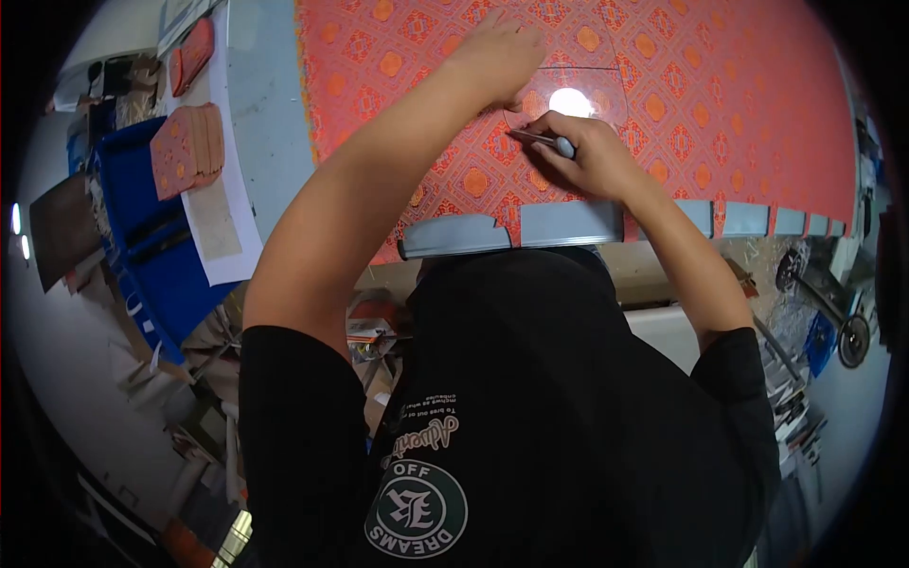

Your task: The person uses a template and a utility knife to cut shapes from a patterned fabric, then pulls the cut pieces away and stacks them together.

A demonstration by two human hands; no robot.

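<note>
A red brocade cloth [701,104] with orange medallions is spread over the table. On it lies a clear, thin-edged template [606,90] with a bright glare spot. My left hand [502,55] presses down at the template's left side, fingers spread and thumb pointing toward me. Close by on the right, my right hand [595,156] is closed around a slim pointed tool [538,138] with a pale blue-grey rounded end. Its dark tip points left and meets the cloth near the template's lower left corner.
Cut-out strips along the cloth's near edge bare the grey tabletop [568,223]. To the left, a stack of cut red pieces [187,150] and a red pouch-like piece [192,57] lie on a white board [241,227]. A blue bin [156,256] stands beside them.
</note>
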